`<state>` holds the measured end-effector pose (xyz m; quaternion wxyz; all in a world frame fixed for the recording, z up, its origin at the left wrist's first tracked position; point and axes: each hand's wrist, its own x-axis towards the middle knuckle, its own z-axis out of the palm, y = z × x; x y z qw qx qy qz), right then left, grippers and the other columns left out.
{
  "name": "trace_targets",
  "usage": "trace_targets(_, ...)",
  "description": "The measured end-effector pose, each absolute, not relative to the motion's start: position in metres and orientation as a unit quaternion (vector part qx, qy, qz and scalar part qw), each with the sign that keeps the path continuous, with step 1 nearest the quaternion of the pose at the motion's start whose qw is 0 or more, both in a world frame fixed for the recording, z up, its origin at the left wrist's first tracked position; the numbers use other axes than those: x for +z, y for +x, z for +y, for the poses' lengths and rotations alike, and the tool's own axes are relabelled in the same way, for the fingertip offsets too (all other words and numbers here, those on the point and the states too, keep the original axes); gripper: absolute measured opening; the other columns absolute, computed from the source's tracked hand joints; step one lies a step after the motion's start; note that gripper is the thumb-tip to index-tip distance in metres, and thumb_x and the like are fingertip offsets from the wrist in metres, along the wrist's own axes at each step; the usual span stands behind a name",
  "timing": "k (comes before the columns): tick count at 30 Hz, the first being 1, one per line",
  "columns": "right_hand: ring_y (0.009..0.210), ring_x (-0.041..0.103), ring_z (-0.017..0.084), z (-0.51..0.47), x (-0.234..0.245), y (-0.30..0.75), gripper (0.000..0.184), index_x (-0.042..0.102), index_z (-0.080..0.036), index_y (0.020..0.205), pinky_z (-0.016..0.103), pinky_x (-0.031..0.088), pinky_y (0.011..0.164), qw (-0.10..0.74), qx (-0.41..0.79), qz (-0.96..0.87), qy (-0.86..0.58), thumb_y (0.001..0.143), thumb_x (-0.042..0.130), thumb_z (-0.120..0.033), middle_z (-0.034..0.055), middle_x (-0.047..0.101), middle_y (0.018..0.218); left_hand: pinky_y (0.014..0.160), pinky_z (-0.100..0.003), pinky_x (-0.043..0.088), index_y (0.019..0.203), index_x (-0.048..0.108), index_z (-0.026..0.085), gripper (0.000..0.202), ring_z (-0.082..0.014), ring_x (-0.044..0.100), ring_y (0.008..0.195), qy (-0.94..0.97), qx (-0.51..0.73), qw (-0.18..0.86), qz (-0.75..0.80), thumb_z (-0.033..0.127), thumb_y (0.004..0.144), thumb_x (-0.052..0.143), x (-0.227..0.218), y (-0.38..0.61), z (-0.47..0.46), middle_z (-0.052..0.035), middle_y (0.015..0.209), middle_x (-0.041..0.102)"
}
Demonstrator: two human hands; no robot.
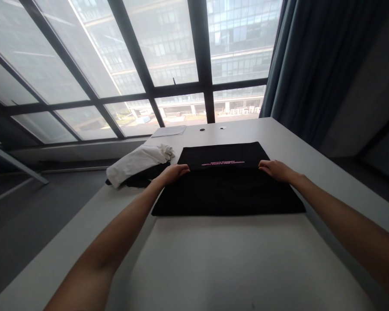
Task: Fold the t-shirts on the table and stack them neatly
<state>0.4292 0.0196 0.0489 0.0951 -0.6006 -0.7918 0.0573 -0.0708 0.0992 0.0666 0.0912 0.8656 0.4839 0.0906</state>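
Observation:
A black piece of fabric (227, 192) with a line of small pink lettering lies folded on the white table; whether it is a garment or a bag I cannot tell. My left hand (175, 172) pinches its left edge, thumb and fingers closed, about midway up. Level with it on the opposite edge, my right hand (276, 169) grips the cloth the same way. Between both hands runs a crosswise fold line just below the lettering. The fabric's near edge lies straight across the table.
Left of the black fabric, a bunched white cloth (132, 164) rests on another dark cloth (142, 178) near the table's left edge. Papers (169, 131) lie at the far left. Two round cable holes sit at the table's far end, before windows. A dark curtain (307, 69) hangs right.

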Motion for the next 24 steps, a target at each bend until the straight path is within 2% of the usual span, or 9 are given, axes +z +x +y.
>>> trace_targets(6,0.087,0.071,0.026,0.026,0.039,0.422,0.027,0.069,-0.023,0.110,0.032,0.046,0.073,0.050,0.065,-0.790,-0.607,0.100,0.047,-0.034,0.0087,0.076,0.096,0.071,-0.028,0.042,0.087,0.072,0.023,0.040,-0.0208,0.059,0.069,0.844,0.109,0.138,0.506,0.060,0.084,0.059,0.052,-0.060,0.099,-0.0036,0.071,0.066)
trace_targets(12,0.088,0.070,0.027,0.018,0.044,0.423,0.029,0.069,-0.025,0.109,0.034,0.046,0.076,0.061,0.049,-0.789,-0.610,0.100,0.045,-0.039,0.0085,0.076,0.097,0.076,-0.029,0.045,0.093,0.071,0.020,0.047,-0.0224,0.063,0.080,0.789,0.168,0.155,0.570,0.063,0.083,0.054,0.052,-0.084,0.091,-0.0053,0.082,0.069)
trace_targets(14,0.087,0.070,0.027,0.014,0.048,0.425,0.031,0.069,-0.026,0.109,0.034,0.046,0.076,0.063,0.041,-0.777,-0.625,0.100,0.046,-0.044,0.0085,0.075,0.097,0.074,-0.029,0.045,0.088,0.069,0.020,0.048,-0.0229,0.063,0.080,0.758,0.181,0.157,0.607,0.065,0.081,0.055,0.054,-0.100,0.085,-0.0062,0.081,0.068)
trace_targets(17,0.090,0.069,0.028,0.012,0.047,0.431,0.039,0.069,-0.024,0.105,0.036,0.046,0.075,0.060,0.039,-0.742,-0.667,0.099,0.044,-0.052,0.0107,0.075,0.100,0.064,-0.028,0.043,0.074,0.066,0.019,0.057,-0.0220,0.061,0.069,0.718,0.176,0.183,0.648,0.075,0.073,0.057,0.055,-0.117,0.071,-0.0060,0.070,0.065)
trace_targets(19,0.093,0.069,0.029,0.011,0.045,0.436,0.046,0.070,-0.022,0.101,0.037,0.047,0.074,0.055,0.047,-0.713,-0.698,0.099,0.040,-0.057,0.0131,0.075,0.103,0.059,-0.028,0.041,0.071,0.066,0.018,0.065,-0.0202,0.058,0.063,0.700,0.167,0.224,0.658,0.082,0.066,0.059,0.057,-0.121,0.061,-0.0051,0.066,0.063)
trace_targets(24,0.092,0.069,0.030,0.012,0.040,0.442,0.052,0.071,-0.021,0.093,0.037,0.047,0.072,0.058,0.074,-0.689,-0.718,0.096,0.040,-0.063,0.0127,0.075,0.103,0.060,-0.027,0.038,0.071,0.067,0.015,0.073,-0.0183,0.054,0.066,0.669,0.184,0.291,0.659,0.085,0.051,0.071,0.068,-0.107,0.049,-0.0028,0.065,0.060)
